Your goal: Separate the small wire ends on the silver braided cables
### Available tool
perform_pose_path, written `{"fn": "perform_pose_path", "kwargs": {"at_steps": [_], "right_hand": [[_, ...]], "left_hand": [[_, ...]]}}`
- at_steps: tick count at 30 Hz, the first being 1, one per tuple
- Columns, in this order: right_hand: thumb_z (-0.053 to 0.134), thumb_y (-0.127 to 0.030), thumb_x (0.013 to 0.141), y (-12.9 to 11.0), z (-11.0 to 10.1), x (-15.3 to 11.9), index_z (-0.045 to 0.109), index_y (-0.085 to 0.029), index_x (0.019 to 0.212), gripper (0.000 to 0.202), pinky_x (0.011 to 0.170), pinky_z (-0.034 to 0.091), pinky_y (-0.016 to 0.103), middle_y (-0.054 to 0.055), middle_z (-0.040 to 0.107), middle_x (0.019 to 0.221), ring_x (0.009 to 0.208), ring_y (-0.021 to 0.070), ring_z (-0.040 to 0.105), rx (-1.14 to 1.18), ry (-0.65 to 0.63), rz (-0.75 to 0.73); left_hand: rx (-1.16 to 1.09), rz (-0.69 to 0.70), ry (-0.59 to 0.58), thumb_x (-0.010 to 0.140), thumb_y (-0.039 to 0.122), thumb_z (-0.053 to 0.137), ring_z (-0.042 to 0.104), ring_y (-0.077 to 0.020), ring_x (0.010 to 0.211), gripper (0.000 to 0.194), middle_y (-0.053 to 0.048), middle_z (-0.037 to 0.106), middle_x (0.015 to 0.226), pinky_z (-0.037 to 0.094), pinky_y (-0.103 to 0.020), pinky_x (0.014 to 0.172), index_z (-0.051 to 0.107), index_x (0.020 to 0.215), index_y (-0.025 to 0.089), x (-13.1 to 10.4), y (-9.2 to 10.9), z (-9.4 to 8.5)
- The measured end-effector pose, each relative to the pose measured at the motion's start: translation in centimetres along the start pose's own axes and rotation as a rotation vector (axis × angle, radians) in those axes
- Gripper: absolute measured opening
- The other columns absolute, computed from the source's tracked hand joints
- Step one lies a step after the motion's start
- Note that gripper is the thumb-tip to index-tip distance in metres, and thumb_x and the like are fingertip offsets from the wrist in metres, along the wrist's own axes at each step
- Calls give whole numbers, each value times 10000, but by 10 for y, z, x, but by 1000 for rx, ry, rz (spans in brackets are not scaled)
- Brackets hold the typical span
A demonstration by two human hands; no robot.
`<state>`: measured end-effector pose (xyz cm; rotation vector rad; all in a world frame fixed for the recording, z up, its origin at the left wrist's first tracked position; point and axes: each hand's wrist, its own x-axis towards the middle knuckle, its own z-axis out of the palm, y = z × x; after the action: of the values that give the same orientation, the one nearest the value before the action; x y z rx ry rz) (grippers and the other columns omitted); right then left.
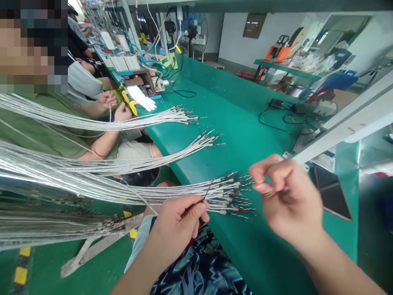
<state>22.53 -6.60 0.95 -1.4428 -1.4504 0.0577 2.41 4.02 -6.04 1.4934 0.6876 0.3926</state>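
My left hand [181,219] pinches one cable near its end, and a thin dark red wire [209,189] sticks up from between the thumb and finger. Just behind it lies a bundle of silvery cables [229,194], their stripped ends fanned out on the green bench. My right hand [285,192] is raised over the bench, right of those ends, with thumb and forefinger pressed together; whatever they may hold is too small to make out. Two more bundles, a middle one [196,146] and a far one [181,116], reach over the bench edge from the left.
A co-worker's hands [115,106] hold a cable at the left. A dark phone [333,192] lies at the right, beside a white post [344,108]. Black adapter cords [285,114] lie toward the back. White gloves [141,97] rest at the bench's far left edge.
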Motion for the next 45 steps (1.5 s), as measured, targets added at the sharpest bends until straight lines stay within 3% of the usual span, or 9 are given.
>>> {"fn": "perform_pose_path", "kwargs": {"at_steps": [3,9,13,23,30,33,36,39,45], "right_hand": [[601,9,883,1,-10,4,420,-236,865,305,629,386,335,0,573,827,766,183,548,86,72,-11],[643,-24,912,2,-1,-1,546,-254,1083,303,794,487,375,33,636,1042,1003,219,567,-36,-267,-2],[622,-20,923,2,7,-2,561,-260,1067,287,782,463,370,8,663,1008,990,216,538,-70,-341,-44],[512,104,841,-1,4,-7,538,-237,950,360,705,382,356,-4,609,900,845,193,520,-32,-315,9],[692,-110,926,10,3,3,596,-238,986,172,701,415,308,10,601,892,800,173,508,333,99,207],[701,-297,960,11,16,1,636,-223,1050,134,676,420,271,27,590,968,784,150,492,550,8,486],[689,-469,953,11,36,-7,658,-209,1115,308,712,458,271,40,595,995,790,143,520,830,-173,731],[791,-512,851,8,57,-16,674,-209,1097,407,694,497,299,33,595,964,746,148,560,987,-304,692],[767,-456,882,0,69,-22,728,-224,944,243,609,529,286,31,545,991,684,133,569,885,-219,529]], "left_hand": [[-51,-32,-2,998,343,550,505,-67,455,248,-24,697,772,390,-180,437,710,918,171,-3,0,-3],[40,29,-48,1029,413,511,511,-75,468,363,-41,701,759,396,-200,477,709,845,170,-9,7,1],[78,65,-54,1030,408,521,526,-84,490,333,-32,704,761,416,-211,508,723,892,182,-9,6,4],[82,100,-74,1025,367,536,531,-72,485,301,-27,716,756,402,-195,491,739,923,168,-12,14,9],[-179,-21,59,933,374,670,606,-109,542,233,-55,749,800,516,-204,506,742,960,153,-5,11,10],[-265,-9,86,894,368,724,695,-173,669,221,-55,747,767,603,-276,642,725,898,147,-3,13,11],[-296,40,107,881,353,744,691,-175,695,224,-23,718,731,588,-280,676,667,796,160,-1,21,11],[-247,96,122,858,323,771,636,-138,644,260,8,669,654,518,-225,630,628,715,159,-1,27,12],[-120,132,124,865,322,757,595,-143,654,276,-5,670,666,442,-224,612,634,682,156,-3,24,12]]}}
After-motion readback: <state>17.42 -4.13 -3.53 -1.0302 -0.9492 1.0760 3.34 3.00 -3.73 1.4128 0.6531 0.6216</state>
